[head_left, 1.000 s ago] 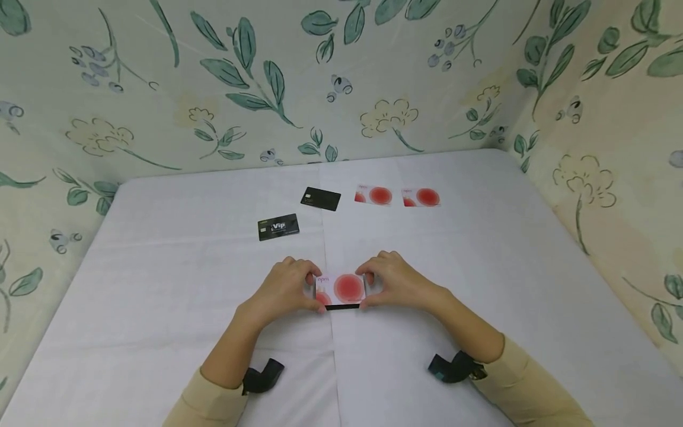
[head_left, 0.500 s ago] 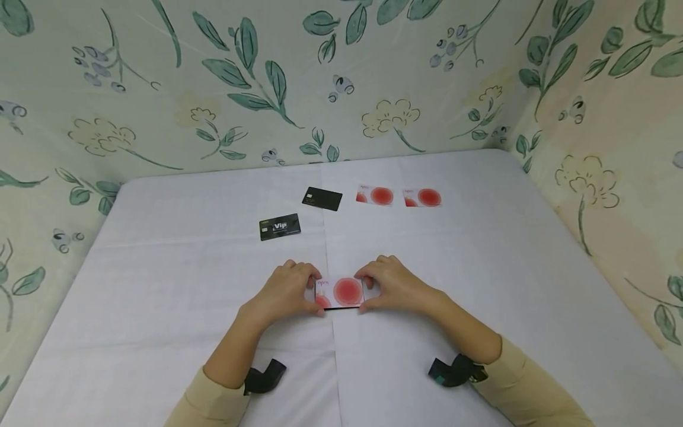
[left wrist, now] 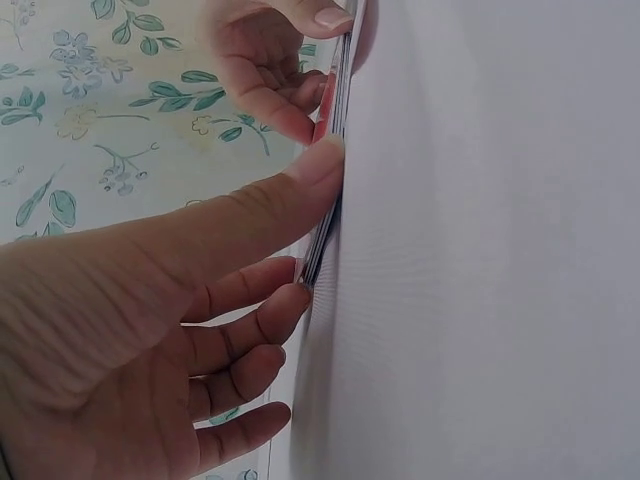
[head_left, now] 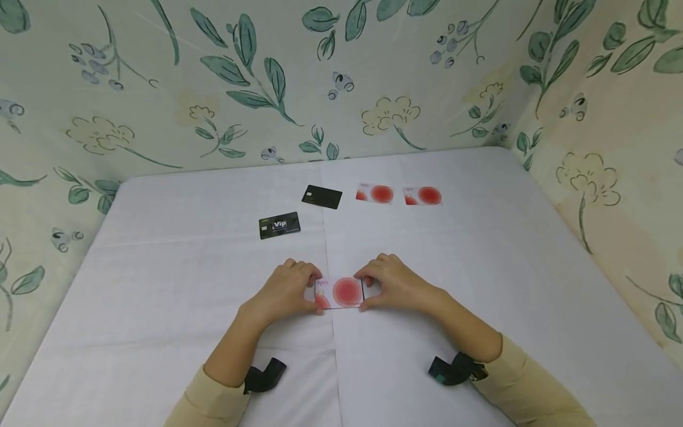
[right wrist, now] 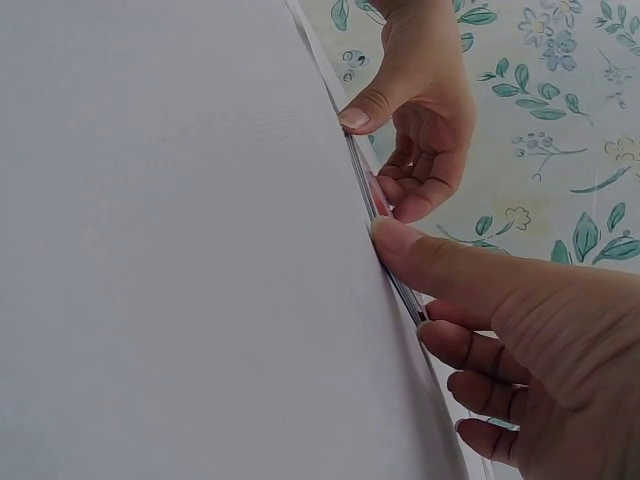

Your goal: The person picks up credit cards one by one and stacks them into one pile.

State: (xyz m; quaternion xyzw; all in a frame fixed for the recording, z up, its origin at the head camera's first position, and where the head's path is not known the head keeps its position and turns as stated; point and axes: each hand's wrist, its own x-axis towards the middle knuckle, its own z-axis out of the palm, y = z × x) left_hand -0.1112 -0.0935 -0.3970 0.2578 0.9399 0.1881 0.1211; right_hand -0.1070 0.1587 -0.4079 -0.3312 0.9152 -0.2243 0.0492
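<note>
A small stack of cards [head_left: 345,293] lies at the middle of the white table, topped by a white card with red circles. My left hand [head_left: 288,289] pinches its left end between thumb and fingers, and my right hand [head_left: 399,283] pinches the right end. Seen edge-on in the left wrist view, the stack [left wrist: 325,225] shows several thin layers with nearly even edges. Its lower cards are hidden from above. In the right wrist view, the thumb presses the near long edge of the stack [right wrist: 405,293], with fingers at the corner.
Beyond the hands lie a black card marked Vip [head_left: 280,226] and a plain black card [head_left: 322,197]. Two white cards with red circles [head_left: 374,193] lie to the right of these. A flowered cloth wall [head_left: 320,83] rises behind the table [head_left: 160,284].
The black strip that showed below the top card's near edge has shrunk to a thin line, so the cards now line up more evenly. Both hands have barely moved.
</note>
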